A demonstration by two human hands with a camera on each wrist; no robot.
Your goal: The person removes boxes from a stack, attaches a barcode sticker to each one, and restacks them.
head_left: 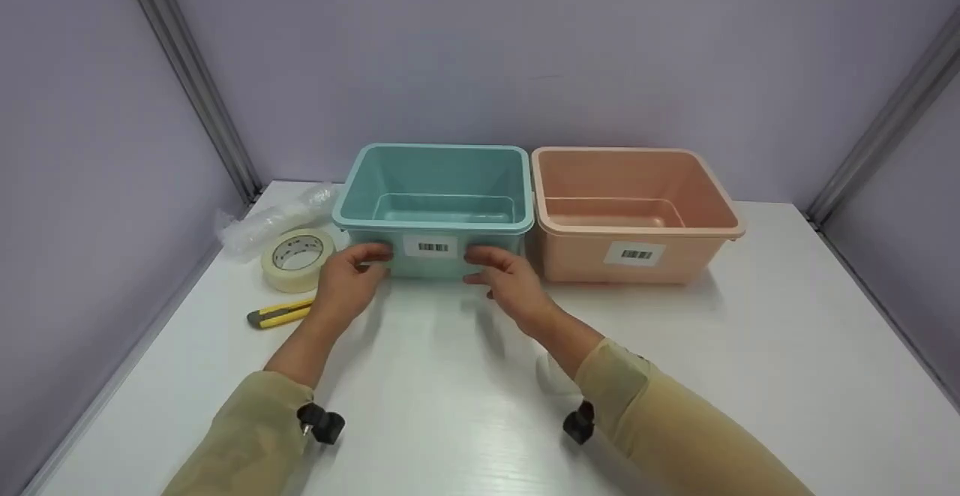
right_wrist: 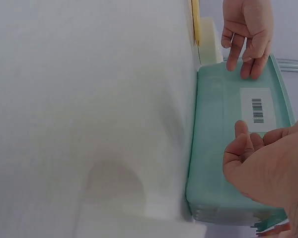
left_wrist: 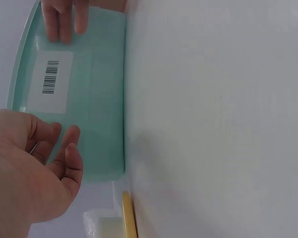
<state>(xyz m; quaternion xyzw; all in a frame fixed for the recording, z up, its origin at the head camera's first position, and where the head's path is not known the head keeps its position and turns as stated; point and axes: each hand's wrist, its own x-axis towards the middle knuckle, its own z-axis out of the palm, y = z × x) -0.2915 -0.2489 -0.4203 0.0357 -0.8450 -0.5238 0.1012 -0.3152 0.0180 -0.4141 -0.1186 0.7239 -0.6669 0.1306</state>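
A teal plastic bin (head_left: 435, 196) stands on the white tabletop (head_left: 465, 391), just left of a peach plastic bin (head_left: 634, 207); their side rims look to meet or nearly meet. Each bin carries a white barcode label (head_left: 430, 246) on its near wall.

The left hand (head_left: 346, 282) is at the teal bin's near wall, to the left of the label, with its fingertips (head_left: 375, 254) at or just off the plastic. The left wrist view shows that grip loose and open, fingers gently bent, clasping nothing. The right hand (head_left: 506, 280) is at the same wall to the right of the label. Its fingers (right_wrist: 246, 144) are bent toward the plastic, and its grip is also open around nothing; whether they press the wall cannot be told.

Left of the teal bin lies a roll of masking tape (head_left: 298, 258), flat on the tabletop. Behind it sits a clump of clear plastic wrap (head_left: 274, 218). A yellow utility knife (head_left: 279, 314) lies near the tape, just beside the left wrist. Lavender walls (head_left: 525, 53) close the space behind.
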